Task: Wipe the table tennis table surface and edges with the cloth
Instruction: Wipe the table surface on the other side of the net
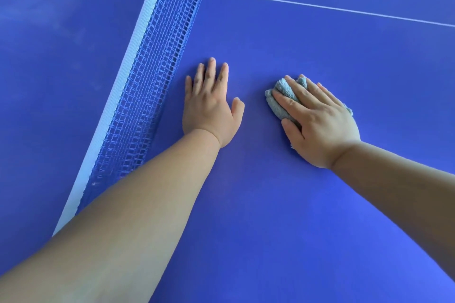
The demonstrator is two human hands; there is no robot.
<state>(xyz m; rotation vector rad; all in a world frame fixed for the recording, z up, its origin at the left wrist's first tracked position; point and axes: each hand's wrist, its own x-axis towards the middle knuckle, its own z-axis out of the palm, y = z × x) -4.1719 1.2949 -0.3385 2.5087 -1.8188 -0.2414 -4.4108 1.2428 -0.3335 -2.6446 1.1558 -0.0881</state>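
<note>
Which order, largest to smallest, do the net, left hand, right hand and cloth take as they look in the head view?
1. The net.
2. The left hand and right hand: alike, so unranked.
3. The cloth, partly hidden under the right hand, which presses on it.

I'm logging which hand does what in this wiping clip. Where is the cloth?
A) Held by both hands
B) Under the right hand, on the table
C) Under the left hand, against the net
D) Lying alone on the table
B: the cloth is bunched under the right hand, which presses it on the table; the left hand lies flat and bare beside the net.
</note>
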